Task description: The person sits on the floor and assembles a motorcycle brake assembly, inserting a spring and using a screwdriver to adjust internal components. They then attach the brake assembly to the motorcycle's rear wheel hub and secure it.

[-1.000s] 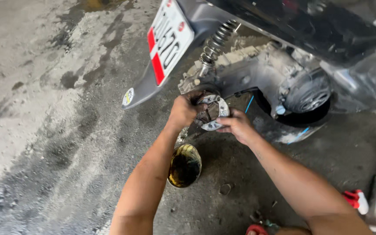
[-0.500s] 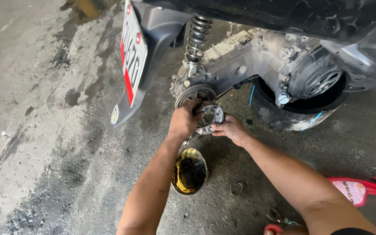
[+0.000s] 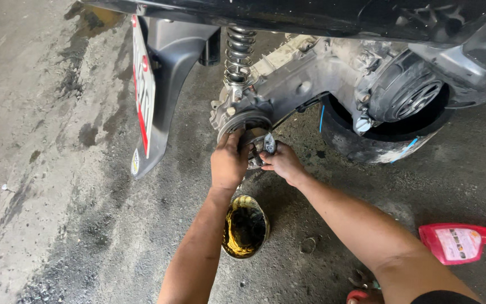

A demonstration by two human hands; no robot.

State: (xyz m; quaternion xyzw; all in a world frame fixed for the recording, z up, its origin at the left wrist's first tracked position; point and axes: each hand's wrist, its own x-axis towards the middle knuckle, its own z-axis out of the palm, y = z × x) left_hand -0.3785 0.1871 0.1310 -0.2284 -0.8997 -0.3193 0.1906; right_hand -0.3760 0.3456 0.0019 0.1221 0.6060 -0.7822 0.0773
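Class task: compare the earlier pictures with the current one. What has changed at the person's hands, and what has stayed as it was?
Only the camera view shifted. Both the left hand and the right hand stay on the round metal part at the scooter's rear; nothing was let go. The oily tin stays on the floor under the arms.

Floor: bare grey concrete (image 3: 40, 169), rough, heavily marked with dark oil stains, darkest beneath the raised scooter body (image 3: 333, 17). A puddle-like stain (image 3: 94, 19) lies at the far left. Lighting: even daylight, soft shadows
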